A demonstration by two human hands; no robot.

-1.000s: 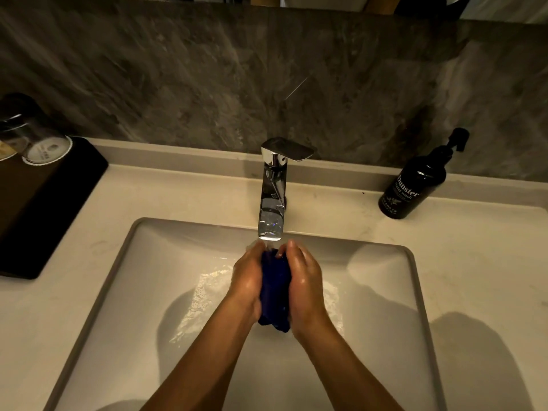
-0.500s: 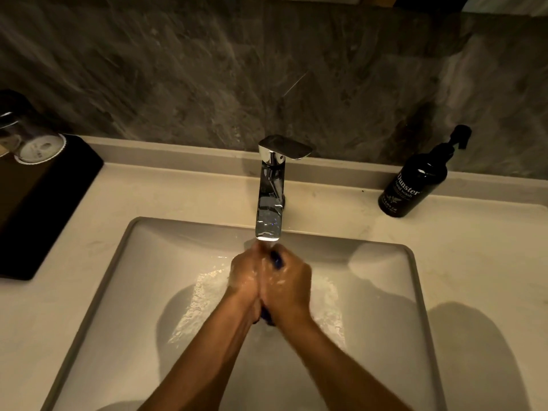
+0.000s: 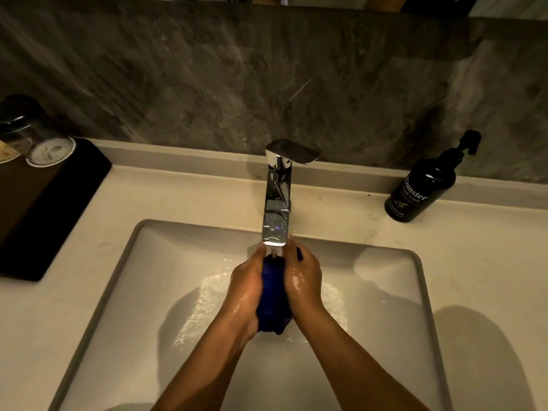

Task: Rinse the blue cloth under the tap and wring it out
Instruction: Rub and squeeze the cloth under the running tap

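Your left hand (image 3: 247,287) and right hand (image 3: 304,281) press the bunched blue cloth (image 3: 274,304) between them, fingers clamped on it, right under the tap (image 3: 275,209) over the sink (image 3: 124,277). Water runs onto the cloth's top, and a black soap bottle (image 3: 421,188) stands on the desk (image 3: 489,262) to your right.

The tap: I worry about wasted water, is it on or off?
On. A stream falls from the tap spout onto the blue cloth, and the sink floor is wet.
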